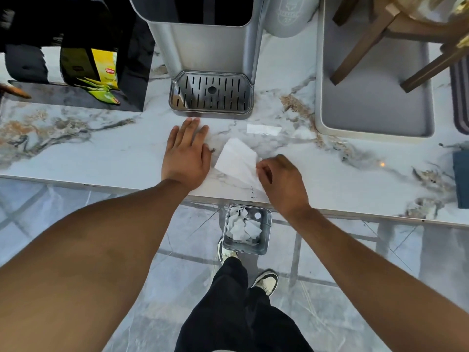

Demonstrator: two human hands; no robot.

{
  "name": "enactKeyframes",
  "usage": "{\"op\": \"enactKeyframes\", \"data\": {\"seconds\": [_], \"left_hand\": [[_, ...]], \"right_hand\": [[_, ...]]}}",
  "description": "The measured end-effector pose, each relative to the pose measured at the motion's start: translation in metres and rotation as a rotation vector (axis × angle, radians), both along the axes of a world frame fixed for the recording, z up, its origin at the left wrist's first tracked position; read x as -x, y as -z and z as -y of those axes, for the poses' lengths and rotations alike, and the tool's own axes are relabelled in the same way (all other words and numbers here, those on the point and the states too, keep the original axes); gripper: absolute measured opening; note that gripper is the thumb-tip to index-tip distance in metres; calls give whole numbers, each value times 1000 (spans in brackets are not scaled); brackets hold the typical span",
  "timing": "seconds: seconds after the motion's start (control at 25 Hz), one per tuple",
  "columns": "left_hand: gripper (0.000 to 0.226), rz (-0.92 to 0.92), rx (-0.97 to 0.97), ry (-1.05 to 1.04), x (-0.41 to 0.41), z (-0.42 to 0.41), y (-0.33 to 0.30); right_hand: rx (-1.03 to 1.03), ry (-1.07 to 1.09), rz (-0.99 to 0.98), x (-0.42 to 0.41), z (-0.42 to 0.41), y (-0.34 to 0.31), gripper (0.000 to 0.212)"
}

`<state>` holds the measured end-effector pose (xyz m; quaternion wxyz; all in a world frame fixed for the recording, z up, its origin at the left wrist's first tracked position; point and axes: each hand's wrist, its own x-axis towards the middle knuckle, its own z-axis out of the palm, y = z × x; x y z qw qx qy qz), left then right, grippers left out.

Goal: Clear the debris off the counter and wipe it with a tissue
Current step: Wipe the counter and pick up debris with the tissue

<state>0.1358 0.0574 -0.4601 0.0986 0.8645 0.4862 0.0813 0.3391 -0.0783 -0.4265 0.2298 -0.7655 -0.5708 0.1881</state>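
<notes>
A white tissue [237, 160] lies on the marble counter [101, 148] near its front edge. My right hand [281, 182] pinches the tissue's right edge with fingers closed. Left of the tissue, my left hand [186, 153] rests flat, palm down, fingers together, holding nothing. A small white paper scrap [264, 129] lies farther back on the counter, in front of the dispenser. Dark crumbs [252, 193] speckle the counter's front edge under my right hand. Below the edge, on the floor, stands a small grey bin [266, 232] with crumpled white paper inside.
A silver drink dispenser with a slotted drip tray [212, 94] stands straight behind my hands. At the back left, a black rack holds yellow tea bags [105, 72]. To the right is a grey tray [375, 102] with wooden legs standing in it. A dark blue cloth [462, 181] lies far right.
</notes>
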Motion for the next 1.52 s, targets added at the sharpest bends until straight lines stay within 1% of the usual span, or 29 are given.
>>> {"op": "enactKeyframes", "data": {"seconds": [0.08,0.24,0.36,0.52,0.64,0.72,0.8,0.88,1.0,1.08,1.16,1.2,1.24,1.32,1.4,1.52], "left_hand": [[52,8,-6,-1,1,1,0],[50,22,-20,1,1,1,1],[50,18,-15,1,1,0,2],[50,19,-12,-1,2,0,2],[50,15,-4,2,1,0,0],[50,18,-3,4,1,0,0],[49,13,-1,3,1,0,-1],[48,12,3,2,2,0,-1],[48,8,10,4,1,0,-3],[48,8,10,5,1,0,-3],[47,8,7,4,1,0,-3],[47,11,3,2,1,0,-3],[48,11,-2,4,1,0,-3],[50,6,-1,10,2,1,-2],[50,6,-1,10,2,1,-1],[50,11,-2,6,1,1,-1]], "right_hand": [[-2,-42,1,5,30,-1,2],[59,-195,-22,4,86,-3,4],[50,-241,-71,-3,95,-9,5],[-75,-83,-90,-21,34,-20,4],[-92,5,-81,-31,-30,-20,8],[-53,2,-87,-32,-65,-16,11],[-15,-46,-80,-27,-90,-9,13],[37,-82,-43,-21,-103,-1,15],[61,-55,41,-12,-108,7,15],[32,-127,56,-8,-103,8,21],[19,-273,74,-3,-92,7,38],[27,-336,88,-1,-85,6,43],[30,-381,93,0,-76,4,44],[12,-437,57,2,-54,1,34],[0,-463,-28,3,-27,-2,22],[78,-470,-139,2,16,-3,17]]}}
